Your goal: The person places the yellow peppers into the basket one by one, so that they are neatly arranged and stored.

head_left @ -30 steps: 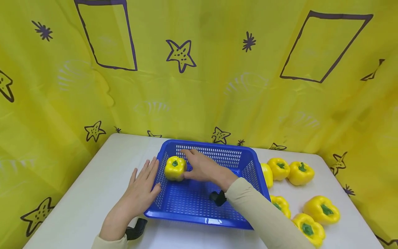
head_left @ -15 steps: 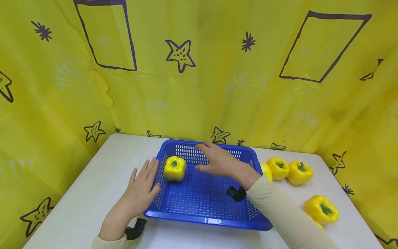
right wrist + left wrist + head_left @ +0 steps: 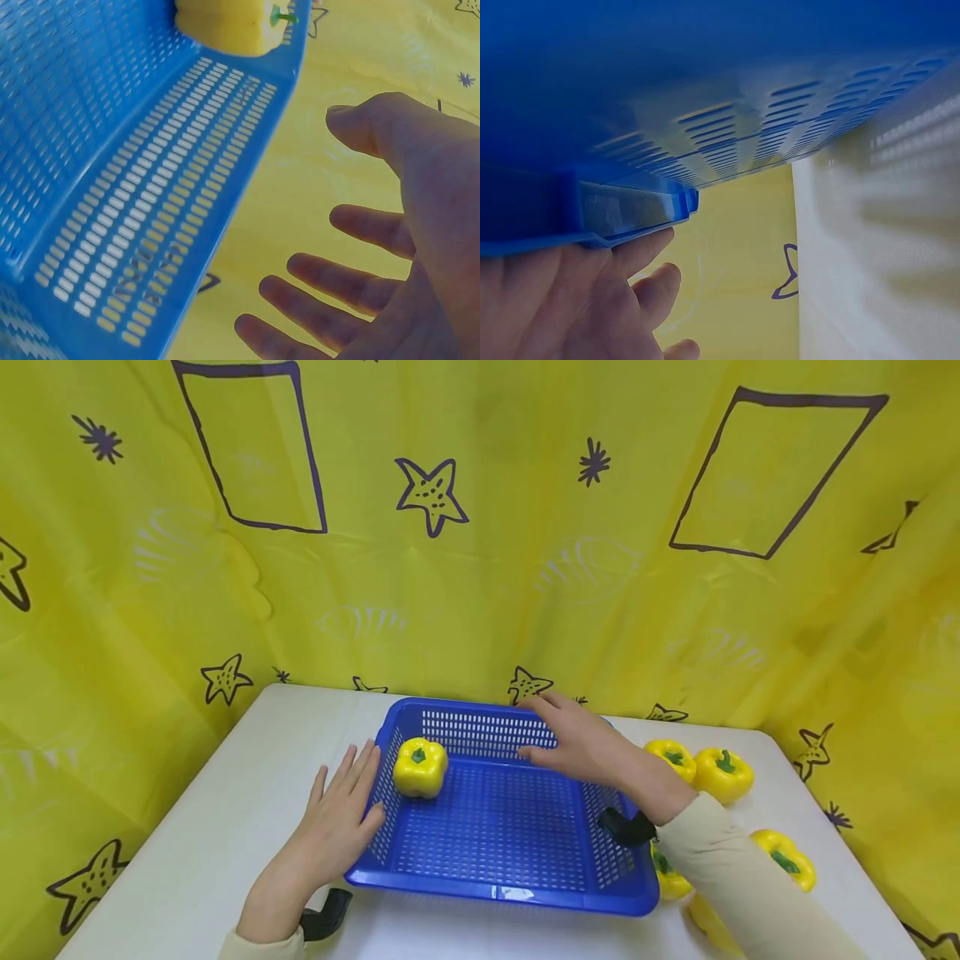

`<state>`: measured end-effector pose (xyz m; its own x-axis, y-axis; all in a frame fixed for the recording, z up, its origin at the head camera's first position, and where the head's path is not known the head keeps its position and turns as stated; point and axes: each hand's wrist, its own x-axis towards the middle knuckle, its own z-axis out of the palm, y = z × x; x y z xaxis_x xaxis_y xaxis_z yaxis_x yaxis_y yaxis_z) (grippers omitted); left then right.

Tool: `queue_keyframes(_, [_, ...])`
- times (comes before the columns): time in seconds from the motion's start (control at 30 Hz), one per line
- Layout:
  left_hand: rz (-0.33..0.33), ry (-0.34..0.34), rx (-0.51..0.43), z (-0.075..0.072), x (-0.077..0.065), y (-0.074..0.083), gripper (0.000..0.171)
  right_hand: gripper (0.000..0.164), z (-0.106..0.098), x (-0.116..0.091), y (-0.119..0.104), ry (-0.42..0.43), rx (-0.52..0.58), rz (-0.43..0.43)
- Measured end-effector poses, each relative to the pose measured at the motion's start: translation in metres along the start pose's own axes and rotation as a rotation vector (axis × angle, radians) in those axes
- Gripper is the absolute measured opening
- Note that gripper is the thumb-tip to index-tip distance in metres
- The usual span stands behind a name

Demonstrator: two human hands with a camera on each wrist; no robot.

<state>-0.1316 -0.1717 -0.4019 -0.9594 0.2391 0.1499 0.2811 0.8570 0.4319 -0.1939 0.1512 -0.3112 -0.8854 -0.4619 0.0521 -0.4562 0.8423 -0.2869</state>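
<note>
A blue perforated plastic basket [image 3: 495,900] stands on the white table. One yellow bell pepper [image 3: 420,768], stem upward, sits in its back left corner; the right wrist view also shows this bell pepper [image 3: 229,26]. My left hand [image 3: 333,822] rests with straight fingers against the basket's left rim. In the left wrist view that hand [image 3: 592,300] lies under the rim, fingers extended. Above the basket's back right part hovers my right hand [image 3: 588,747], holding nothing. Its fingers and thumb are spread apart in the right wrist view, where the hand [image 3: 397,247] touches nothing.
Several more yellow bell peppers lie right of the basket: one at the back [image 3: 724,775], one farther forward [image 3: 783,858], one beside the basket wall [image 3: 670,877]. My right forearm hides some of them. A yellow curtain [image 3: 480,568] with drawn stars hangs behind the white table [image 3: 247,793].
My right hand has come away from the bell pepper in the basket and moved right, toward the basket's right side. The pepper stays in the corner. My left hand has kept its place.
</note>
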Motion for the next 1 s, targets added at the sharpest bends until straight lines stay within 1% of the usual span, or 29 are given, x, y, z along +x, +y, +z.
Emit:
queue_keyframes(0.23, [-0.001,0.005,0.003,0.001,-0.001,-0.001,0.070,0.062,-0.005,-0.018,0.017,0.024,-0.023,0.016])
queue_keyframes(0.43, [0.002,0.005,0.000,0.001,-0.001,-0.002,0.070,0.058,-0.011,-0.035,0.034,0.052,-0.036,0.062])
queue_keyframes(0.7, [-0.001,0.006,-0.005,0.001,-0.001,-0.001,0.070,0.054,-0.017,-0.052,0.049,0.069,-0.046,0.085])
queue_keyframes(0.87, [-0.001,0.009,-0.016,0.001,0.000,0.000,0.070,0.052,-0.018,-0.062,0.061,0.078,-0.031,0.139])
queue_keyframes(1.0, [-0.004,0.010,-0.021,0.001,0.000,0.001,0.071,0.045,-0.017,-0.067,0.072,0.082,-0.021,0.170])
